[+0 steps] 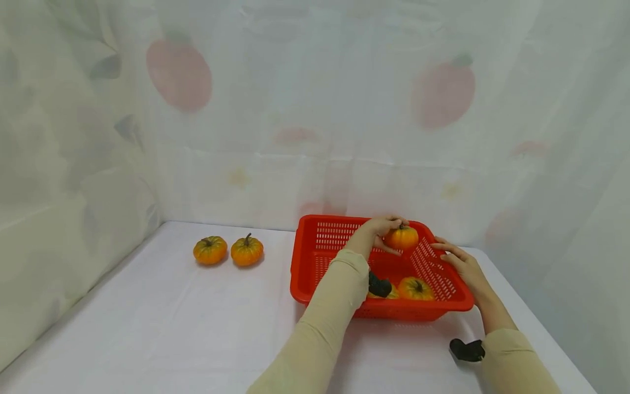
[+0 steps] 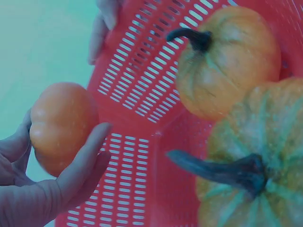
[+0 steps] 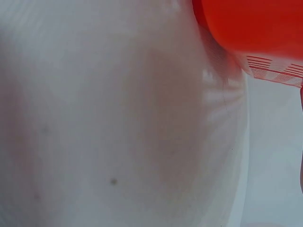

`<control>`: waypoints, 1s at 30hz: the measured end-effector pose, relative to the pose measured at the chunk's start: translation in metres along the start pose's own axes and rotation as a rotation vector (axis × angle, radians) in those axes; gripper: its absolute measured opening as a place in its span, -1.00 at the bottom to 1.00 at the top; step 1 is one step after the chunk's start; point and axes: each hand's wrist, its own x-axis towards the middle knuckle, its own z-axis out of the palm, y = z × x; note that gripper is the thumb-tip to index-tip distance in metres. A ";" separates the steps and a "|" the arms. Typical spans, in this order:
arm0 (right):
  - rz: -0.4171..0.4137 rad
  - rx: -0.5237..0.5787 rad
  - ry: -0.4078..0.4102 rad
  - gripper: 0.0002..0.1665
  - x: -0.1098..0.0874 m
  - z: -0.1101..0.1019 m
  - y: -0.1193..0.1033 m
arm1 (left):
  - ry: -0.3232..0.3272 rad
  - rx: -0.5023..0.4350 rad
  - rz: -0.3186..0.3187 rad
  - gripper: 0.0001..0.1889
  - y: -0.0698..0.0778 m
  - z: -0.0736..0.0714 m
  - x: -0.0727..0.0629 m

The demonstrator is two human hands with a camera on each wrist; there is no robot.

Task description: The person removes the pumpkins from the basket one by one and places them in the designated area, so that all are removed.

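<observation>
My left hand (image 1: 381, 230) holds a small orange pumpkin (image 1: 402, 237) over the back right part of a red plastic basket (image 1: 309, 257). Thumb and fingers lie on either side of this pumpkin in the left wrist view. My right hand (image 1: 465, 268) grips the basket's right rim, with fingertips at the edge. Inside the basket, an orange pumpkin (image 1: 415, 289) lies near the front right, and a second, greenish-streaked pumpkin (image 2: 265, 156) is beside it, partly hidden by my left wrist in the head view. The right wrist view shows only the basket's outer side (image 3: 265, 28) and a blurred pale surface.
Two more small pumpkins, one on the left (image 1: 210, 250) and one beside it (image 1: 247, 250), stand on the white table (image 1: 147, 323) left of the basket. Dark devices sit at both wrists. Pale printed curtains (image 1: 315, 109) hang close behind and at the sides.
</observation>
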 end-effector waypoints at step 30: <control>-0.063 0.028 -0.002 -0.57 0.001 -0.010 0.002 | 0.152 -0.008 0.256 -0.69 0.052 -0.040 -0.032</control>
